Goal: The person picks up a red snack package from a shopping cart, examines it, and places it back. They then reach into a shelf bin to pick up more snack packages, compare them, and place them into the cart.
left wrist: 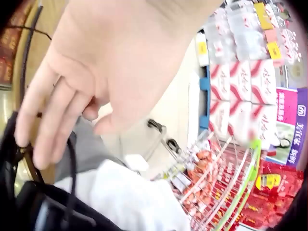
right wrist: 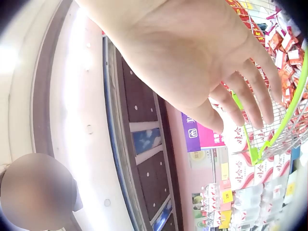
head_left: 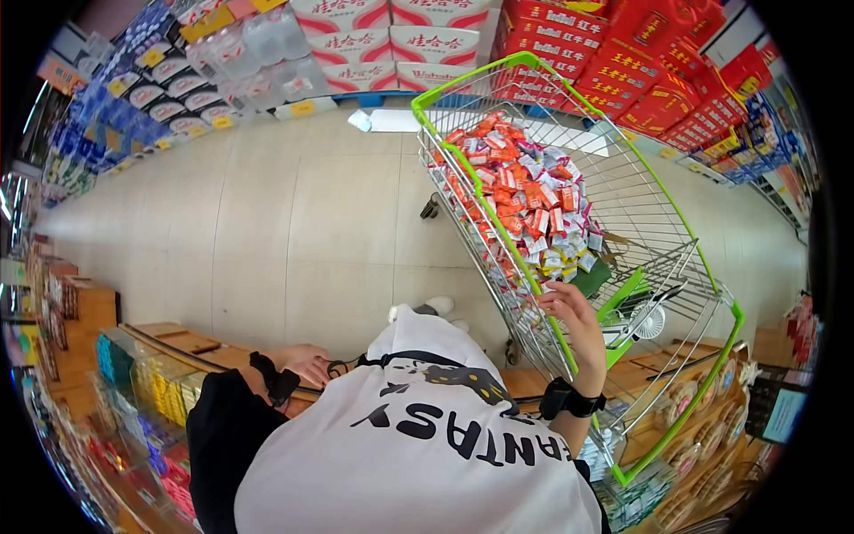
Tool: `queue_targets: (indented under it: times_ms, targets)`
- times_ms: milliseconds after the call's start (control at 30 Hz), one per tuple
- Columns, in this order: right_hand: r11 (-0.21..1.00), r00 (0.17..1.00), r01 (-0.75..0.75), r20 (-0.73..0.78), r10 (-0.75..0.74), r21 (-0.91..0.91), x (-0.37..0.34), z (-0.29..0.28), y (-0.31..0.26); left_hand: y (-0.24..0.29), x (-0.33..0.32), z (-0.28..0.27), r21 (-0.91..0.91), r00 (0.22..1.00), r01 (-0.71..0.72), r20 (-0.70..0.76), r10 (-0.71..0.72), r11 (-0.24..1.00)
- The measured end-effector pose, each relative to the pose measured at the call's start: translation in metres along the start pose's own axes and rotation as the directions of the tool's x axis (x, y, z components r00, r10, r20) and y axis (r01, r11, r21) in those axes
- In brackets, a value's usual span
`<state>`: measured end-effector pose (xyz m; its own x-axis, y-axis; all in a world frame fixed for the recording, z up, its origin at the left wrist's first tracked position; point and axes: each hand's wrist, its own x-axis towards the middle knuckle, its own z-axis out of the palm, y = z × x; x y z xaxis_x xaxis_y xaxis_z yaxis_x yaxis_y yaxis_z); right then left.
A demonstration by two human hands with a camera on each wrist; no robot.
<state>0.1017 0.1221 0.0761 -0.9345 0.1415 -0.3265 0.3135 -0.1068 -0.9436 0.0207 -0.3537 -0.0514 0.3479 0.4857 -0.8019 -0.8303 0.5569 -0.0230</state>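
Note:
A metal shopping cart with a green rim (head_left: pixel 669 203) stands to the front right. Inside lies a heap of small wrapped packets (head_left: pixel 525 191), mostly orange-red, with purple-white and yellow ones lower down. My right hand (head_left: pixel 574 319) hovers over the cart's near side, beside the green rim, its fingers loosely extended with nothing in them. In the right wrist view the palm (right wrist: pixel 192 57) faces the camera and the fingers are spread a little. By my waist hangs my left hand (head_left: pixel 307 363), fingers relaxed. Thin black cords (left wrist: pixel 72 166) run close to its fingertips in the left wrist view.
Across the tiled floor (head_left: pixel 249 205) stand stacked white-and-red cartons (head_left: pixel 347 49), bottled water packs (head_left: pixel 258 58) and red drink cases (head_left: pixel 640 76). Behind me runs a wooden display with bins of packaged goods (head_left: pixel 160 387). A green-handled item with a round white part (head_left: pixel 649 322) sits in the cart's near end.

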Motion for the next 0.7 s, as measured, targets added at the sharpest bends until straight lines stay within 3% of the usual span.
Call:
queue_targets:
  times_ms: [67, 133, 700]
  targets:
    - [1.0, 1.0, 0.001, 0.009, -0.001, 0.0, 0.002, 0.001, -0.003, -0.023, 0.005, 0.008, 0.455, 0.998, -0.021, 0.061, -0.007, 0.89]
    - [0.999, 1.0, -0.011, 0.004, 0.011, -0.031, 0.001, 0.003, -0.007, -0.044, 0.014, 0.015, 0.581, 0.995, -0.034, 0.097, -0.027, 0.813]
    - [1.0, 0.999, -0.02, 0.036, 0.02, -0.02, 0.007, -0.003, 0.011, -0.074, 0.016, 0.033, 0.648, 0.998, -0.017, 0.063, -0.031, 0.761]
